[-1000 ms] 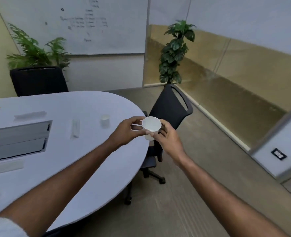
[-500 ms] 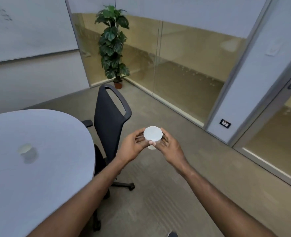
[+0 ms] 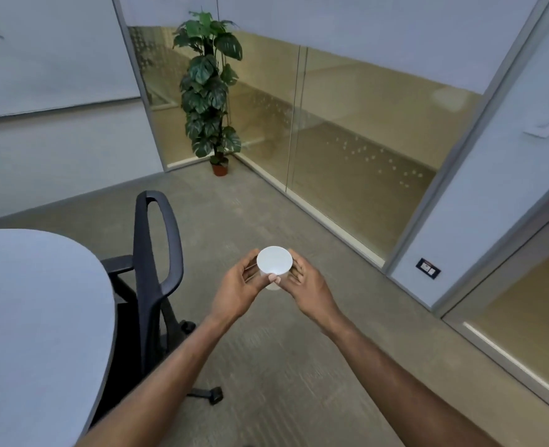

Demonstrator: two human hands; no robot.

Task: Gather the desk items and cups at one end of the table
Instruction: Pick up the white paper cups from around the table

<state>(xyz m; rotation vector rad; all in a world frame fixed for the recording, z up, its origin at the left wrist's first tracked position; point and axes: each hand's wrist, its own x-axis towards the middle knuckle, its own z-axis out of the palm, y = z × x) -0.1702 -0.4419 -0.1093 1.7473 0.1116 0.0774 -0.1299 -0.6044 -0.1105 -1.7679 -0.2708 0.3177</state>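
The person holds a white cup (image 3: 274,267) upright between the left hand (image 3: 238,289) and the right hand (image 3: 308,288), both gripping it above the floor, well clear of the tabletop (image 3: 37,311). This looks like the carrying step. Next, the cup needs bringing back over the tabletop and setting down at the chosen end.

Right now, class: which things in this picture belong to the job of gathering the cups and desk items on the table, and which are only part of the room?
Part of the job:
- white cup, held in the air
- left hand and right hand, both gripping it
- table

Only part of the room:
- black office chair
- potted plant
- whiteboard
- wall socket
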